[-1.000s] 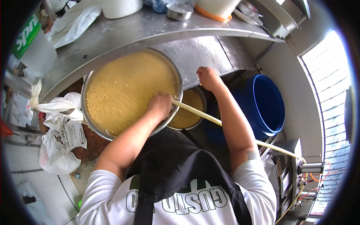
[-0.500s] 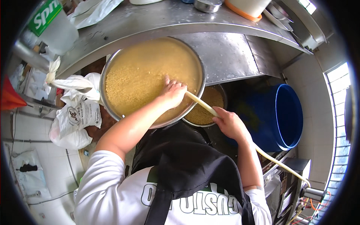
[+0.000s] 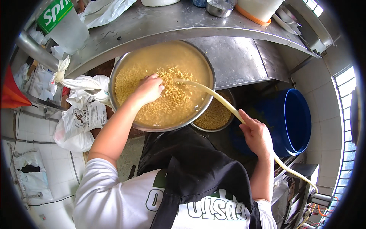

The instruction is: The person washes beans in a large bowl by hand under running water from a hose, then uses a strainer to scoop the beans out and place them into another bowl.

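A wide metal basin holds cloudy water and yellow soybeans. My left hand is in the beans near the basin's middle, its fingers curled together; what is inside them is hidden. With my right hand I grip a cream-coloured hose, to the right of the basin. The hose arches over the rim and its end lies at the water among the beans, where the surface is stirred up. Below the basin's right side, a second metal bowl of the same beans is partly covered.
A blue barrel lies on its side at the right. Beyond the basin runs a steel shelf bearing a small metal bowl and a white tub. White sacks hang at the left, below a plastic bottle.
My left hand has moved left, away from the hose end, and its fingers have curled. My right hand has shifted right and down along with the hose. Beans now show churned up in the middle.
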{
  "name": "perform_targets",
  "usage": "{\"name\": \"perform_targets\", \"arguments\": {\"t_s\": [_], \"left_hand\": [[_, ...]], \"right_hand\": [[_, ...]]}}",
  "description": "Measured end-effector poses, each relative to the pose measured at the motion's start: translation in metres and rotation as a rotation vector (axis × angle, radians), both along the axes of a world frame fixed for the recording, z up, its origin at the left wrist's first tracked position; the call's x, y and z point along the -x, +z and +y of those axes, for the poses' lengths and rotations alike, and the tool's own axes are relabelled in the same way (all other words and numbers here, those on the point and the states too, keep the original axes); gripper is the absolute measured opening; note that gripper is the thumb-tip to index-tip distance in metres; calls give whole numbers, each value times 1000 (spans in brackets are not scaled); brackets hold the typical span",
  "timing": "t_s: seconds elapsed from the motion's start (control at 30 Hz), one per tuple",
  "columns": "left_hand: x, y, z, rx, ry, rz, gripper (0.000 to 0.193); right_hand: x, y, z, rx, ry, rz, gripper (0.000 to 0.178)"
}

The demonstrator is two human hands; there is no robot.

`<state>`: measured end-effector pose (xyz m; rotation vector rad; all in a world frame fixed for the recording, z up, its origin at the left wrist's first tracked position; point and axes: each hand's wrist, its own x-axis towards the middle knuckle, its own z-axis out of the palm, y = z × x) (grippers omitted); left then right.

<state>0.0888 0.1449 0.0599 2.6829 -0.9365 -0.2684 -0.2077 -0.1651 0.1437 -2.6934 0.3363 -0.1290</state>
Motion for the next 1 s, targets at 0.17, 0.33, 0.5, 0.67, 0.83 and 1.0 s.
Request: {"name": "perform_targets", "arguments": {"t_s": [0.17,0.33,0.5,0.67,0.83,1.0], "left_hand": [[28,24,41,-60,55,127,49],[53,34,58,-265,-13,298,81],[53,10,50,-345,-14,285,85],[33,-28,42,-465,-37,253,78],[8,-51,30,-525,-42,188,51],[-31,-95,25,-721,-349,113,26]], "right_hand": [[4,19,3,55,-62,-53,51],[6,30,6,194,-125,-51,48],[2,43,11,282,-139,30,46],[-9,56,19,336,-165,191,46],[-18,42,26,356,-122,294,44],[-29,14,50,344,19,391,47]]}}
